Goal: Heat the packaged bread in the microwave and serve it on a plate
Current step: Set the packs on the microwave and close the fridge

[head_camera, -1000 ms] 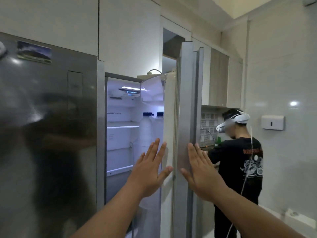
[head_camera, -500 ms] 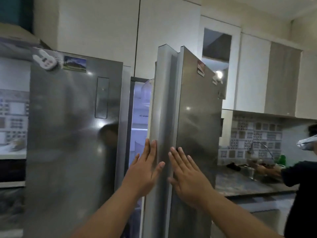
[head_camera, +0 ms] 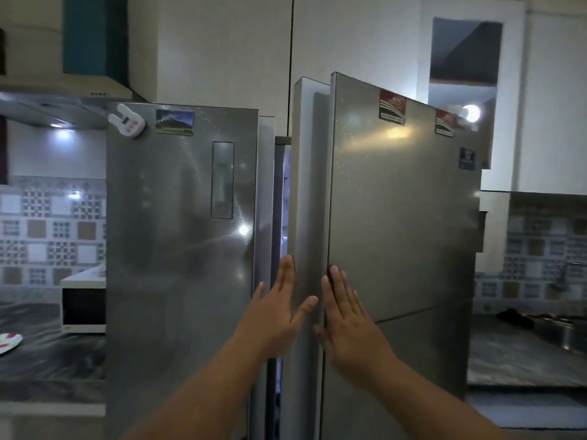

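Observation:
A steel side-by-side fridge fills the middle of the view. Its right door stands slightly ajar, with a narrow lit gap beside the shut left door. My left hand lies flat with straight fingers on the right door's inner edge. My right hand presses flat on that door's steel front. A white microwave stands on the left counter, partly hidden by the fridge. A plate lies at the far left edge of the counter. No packaged bread is in view.
A dark marbled counter runs left of the fridge under a range hood. Another counter with a sink and tap lies to the right. Patterned tiles cover the walls; pale cabinets hang above.
The right fridge door has swung from wide open to nearly shut under both my flat hands. My view turned left, so the person at the sink is out of sight.

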